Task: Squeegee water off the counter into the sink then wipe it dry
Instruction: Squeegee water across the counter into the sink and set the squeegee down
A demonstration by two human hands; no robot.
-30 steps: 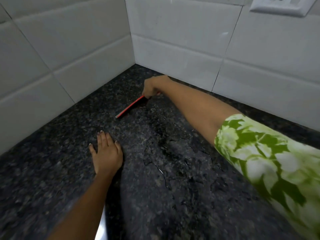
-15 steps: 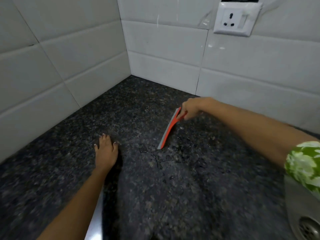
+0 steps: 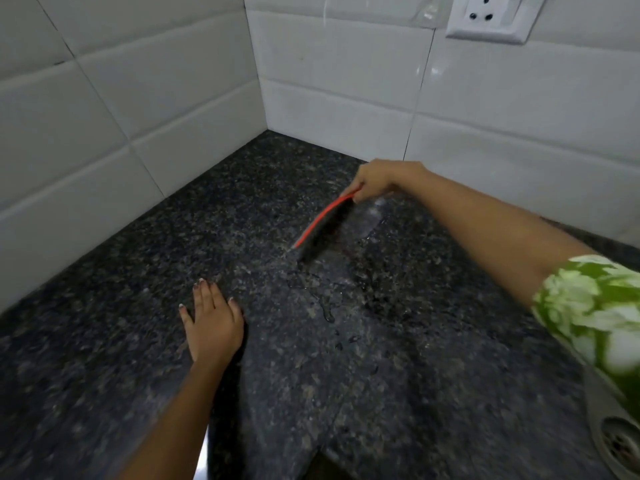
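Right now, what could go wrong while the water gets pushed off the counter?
The squeegee is narrow, so water may slip around its end and stay on the counter. The left hand lies flat near the puddle and could get wet. Splashes might also miss the sink.

Dim, soft light; glare on wall tiles [image 3: 436,69]; sleeve [image 3: 599,306] motion-blurred; wide-angle edge bending.

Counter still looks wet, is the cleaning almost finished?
Not yet. The counter beyond the squeegee, toward the corner, shows no puddles. The right hand holds the squeegee down on the wet patch, while the left hand lies flat. Water droplets remain between the blade and the sink drain. No cloth is visible, so wiping dry comes later.
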